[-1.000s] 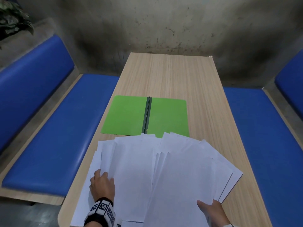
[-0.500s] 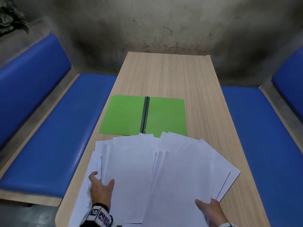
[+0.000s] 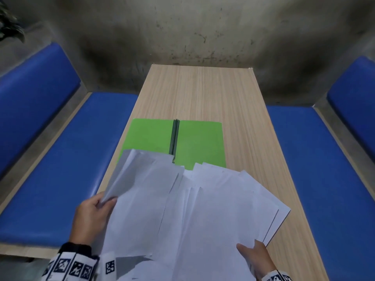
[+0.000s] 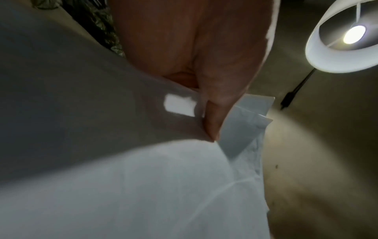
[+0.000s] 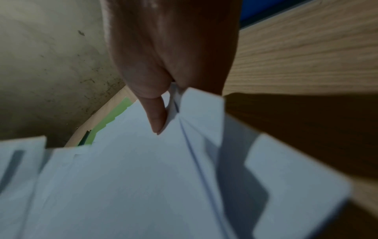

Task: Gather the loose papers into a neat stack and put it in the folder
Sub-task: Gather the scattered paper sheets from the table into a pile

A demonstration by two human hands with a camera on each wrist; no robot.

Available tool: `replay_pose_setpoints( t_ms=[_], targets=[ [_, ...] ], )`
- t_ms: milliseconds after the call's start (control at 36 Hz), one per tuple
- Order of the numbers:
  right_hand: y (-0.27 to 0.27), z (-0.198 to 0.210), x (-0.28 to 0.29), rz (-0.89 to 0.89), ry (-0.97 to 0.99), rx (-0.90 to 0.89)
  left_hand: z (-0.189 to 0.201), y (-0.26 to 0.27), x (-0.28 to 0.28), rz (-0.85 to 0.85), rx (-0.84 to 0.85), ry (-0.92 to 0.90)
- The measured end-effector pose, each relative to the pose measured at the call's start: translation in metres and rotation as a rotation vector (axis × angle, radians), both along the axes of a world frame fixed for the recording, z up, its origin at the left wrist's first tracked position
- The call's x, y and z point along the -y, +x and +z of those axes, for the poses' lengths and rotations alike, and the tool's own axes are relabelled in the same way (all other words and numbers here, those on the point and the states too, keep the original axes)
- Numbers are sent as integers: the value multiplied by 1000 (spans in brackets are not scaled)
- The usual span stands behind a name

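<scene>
Several loose white papers [image 3: 203, 209] lie fanned out across the near end of the wooden table [image 3: 203, 94]. My left hand [image 3: 93, 216] grips the left edge of the fan and lifts those sheets, so they curl upward. In the left wrist view the thumb [image 4: 212, 122] pinches the papers [image 4: 143, 186]. My right hand [image 3: 255, 258] holds the fan's near right corner, thumb on top; the right wrist view shows the thumb [image 5: 156, 116] pressing the papers [image 5: 132, 177]. A green folder [image 3: 198, 142] lies open and flat just beyond them, its near edge partly covered.
Blue padded benches [image 3: 60, 159] [image 3: 316, 159] run along both sides of the table. A stained concrete wall [image 3: 182, 27] closes the far end. A plant [image 3: 10, 27] sits at the far left. A lit lamp [image 4: 347, 37] hangs overhead.
My left hand went from lying flat on the left sheets to gripping their edge and raising them, so they now curl up over the folder's near left corner. The right hand kept its hold.
</scene>
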State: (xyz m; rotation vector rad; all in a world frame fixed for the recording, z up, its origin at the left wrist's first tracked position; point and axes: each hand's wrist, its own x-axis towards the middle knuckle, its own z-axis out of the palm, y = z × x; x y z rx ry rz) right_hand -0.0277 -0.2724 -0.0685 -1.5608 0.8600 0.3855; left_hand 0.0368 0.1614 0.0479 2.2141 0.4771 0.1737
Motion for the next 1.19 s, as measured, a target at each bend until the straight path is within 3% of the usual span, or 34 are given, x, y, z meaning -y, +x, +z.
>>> replay_pose_setpoints(
  t_ms=[222, 361, 472, 583, 667, 833, 972, 1194],
  targets=[
    [1, 4, 1, 19, 2, 12, 59, 15, 14, 4, 112, -216],
    [3, 5, 1, -16, 63, 4, 70, 19, 32, 38, 99, -384],
    [3, -1, 5, -31, 79, 1, 53, 18, 61, 52, 7, -574],
    [6, 1, 9, -44, 120, -29, -1, 13, 79, 63, -150, -698],
    [9, 2, 13, -9, 185, -131, -37, 4, 96, 79, -261, -687],
    [9, -3, 3, 10, 131, -64, -80, -21, 134, 54, -424, -728],
    [6, -3, -3, 25, 13, -9, -90, -33, 151, 15, -482, -725],
    [3, -3, 9, 1, 20, 35, -80, -25, 119, 5, -396, -445]
  ],
)
